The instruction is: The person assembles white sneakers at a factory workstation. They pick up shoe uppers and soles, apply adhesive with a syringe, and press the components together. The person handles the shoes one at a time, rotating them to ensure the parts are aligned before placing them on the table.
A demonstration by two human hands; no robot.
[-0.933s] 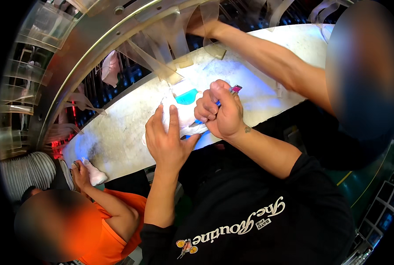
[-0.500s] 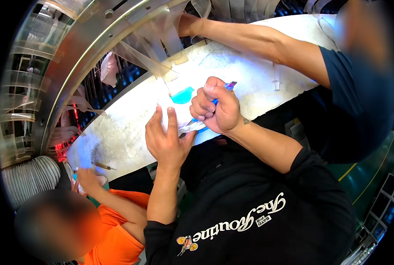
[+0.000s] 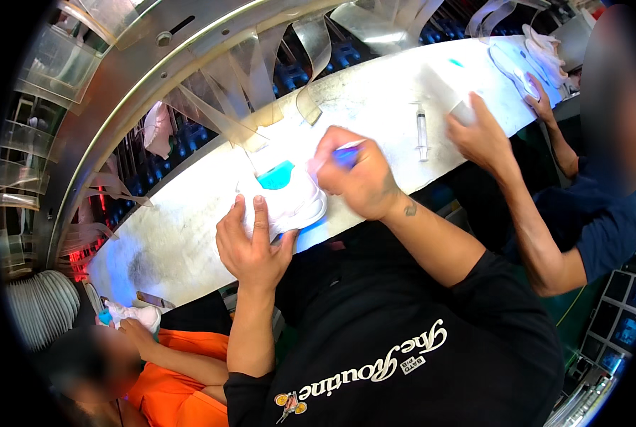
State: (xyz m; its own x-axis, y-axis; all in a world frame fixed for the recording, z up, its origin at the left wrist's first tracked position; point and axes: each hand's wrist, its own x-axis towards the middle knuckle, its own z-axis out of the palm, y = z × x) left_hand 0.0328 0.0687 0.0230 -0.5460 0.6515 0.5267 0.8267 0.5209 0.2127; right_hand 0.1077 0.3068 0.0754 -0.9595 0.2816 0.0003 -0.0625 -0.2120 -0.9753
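On the brightly lit bench in front of me sits a white shoe (image 3: 300, 203) with a teal piece (image 3: 277, 175) at its opening. My left hand (image 3: 254, 245) grips the shoe's near left side, its fingers up along the upper and its thumb low. Just right of the shoe, my right hand (image 3: 361, 174) is closed round a slim blue-purple tool (image 3: 346, 156). Motion blurs this hand, and the tool's kind and tip cannot be made out. I cannot tell whether the tool touches the shoe.
A clear syringe-like tube (image 3: 423, 134) lies on the pale bench (image 3: 190, 242). Right, a co-worker's hand (image 3: 485, 139) holds a blurred whitish piece; white shoe parts (image 3: 542, 53) lie beyond. At left, another co-worker holds a white-and-teal shoe (image 3: 136, 313). Clear strips (image 3: 261, 71) hang from a metal machine.
My right hand has opened out from over the shoe toward its right side, uncovering more of it. The right co-worker's arm has drawn back from the machine. My view has shifted somewhat.
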